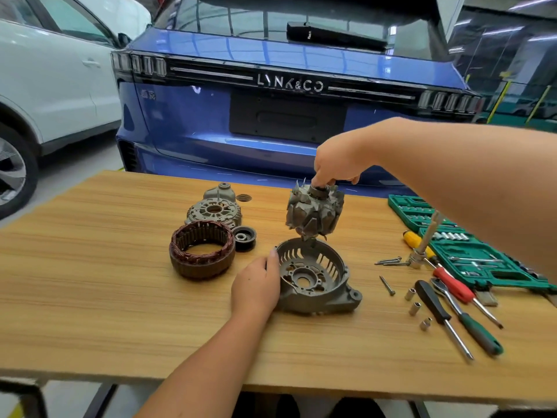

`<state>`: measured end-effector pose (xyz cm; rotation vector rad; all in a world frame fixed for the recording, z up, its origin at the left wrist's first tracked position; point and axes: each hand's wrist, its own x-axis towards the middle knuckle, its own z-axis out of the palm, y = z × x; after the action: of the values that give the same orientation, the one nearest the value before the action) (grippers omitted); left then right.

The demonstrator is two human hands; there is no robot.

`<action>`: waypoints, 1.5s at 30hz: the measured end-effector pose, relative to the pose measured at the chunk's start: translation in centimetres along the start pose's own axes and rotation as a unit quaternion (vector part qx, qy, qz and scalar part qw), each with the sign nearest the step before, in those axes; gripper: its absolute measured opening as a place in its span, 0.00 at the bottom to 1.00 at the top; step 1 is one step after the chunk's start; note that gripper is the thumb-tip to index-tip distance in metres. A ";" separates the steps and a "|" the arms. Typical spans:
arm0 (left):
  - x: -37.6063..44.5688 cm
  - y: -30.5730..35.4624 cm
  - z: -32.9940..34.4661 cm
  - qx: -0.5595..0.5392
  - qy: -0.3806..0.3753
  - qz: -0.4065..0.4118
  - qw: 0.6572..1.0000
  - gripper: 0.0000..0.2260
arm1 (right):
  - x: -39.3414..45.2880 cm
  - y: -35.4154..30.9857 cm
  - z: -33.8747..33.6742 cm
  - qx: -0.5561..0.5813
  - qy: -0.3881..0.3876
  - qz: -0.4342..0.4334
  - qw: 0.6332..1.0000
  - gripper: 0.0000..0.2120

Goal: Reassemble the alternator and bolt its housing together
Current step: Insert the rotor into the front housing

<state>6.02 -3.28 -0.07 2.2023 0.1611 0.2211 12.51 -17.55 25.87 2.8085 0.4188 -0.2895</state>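
My right hand (337,162) pinches the top shaft of the grey claw-pole rotor (315,214) and holds it in the air just above the far rim of the open housing half (316,277). That grey cup-shaped housing lies on the wooden table (90,297), opening up. My left hand (256,286) grips its left rim. To the left stand the copper-wound stator ring (201,253), the other housing half (215,208) and a small black pulley (244,236). Long bolts (388,260) lie to the right.
A green socket case (470,254) lies open at the right edge, with a ratchet (422,245), several screwdrivers (443,315) and loose sockets (414,307) beside it. A blue car (271,116) stands right behind the table, a white car (45,86) at the left.
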 end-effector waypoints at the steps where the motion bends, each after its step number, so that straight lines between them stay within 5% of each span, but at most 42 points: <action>1: 0.0 0.0 0.0 0.005 0.002 0.002 1.000 0.24 | -0.5 -0.3 0.5 0.001 -0.009 0.000 1.000 0.20; 8: 0.0 -0.3 0.1 0.018 0.004 0.017 1.000 0.25 | -1.5 -2.4 6.1 -0.004 -0.082 -0.013 0.997 0.19; 28: 0.1 0.1 -0.4 -0.009 -0.006 0.029 1.000 0.21 | -0.6 -1.8 7.2 -0.070 -0.038 -0.063 0.995 0.19; 45: 0.1 2.5 -4.4 -0.016 -0.249 -0.062 0.966 0.14 | -2.1 -1.3 8.3 -0.075 0.011 -0.134 0.988 0.19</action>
<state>5.25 -1.35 4.49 2.1350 0.0150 -0.3962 8.87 -19.47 18.26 2.6095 0.7903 -0.2708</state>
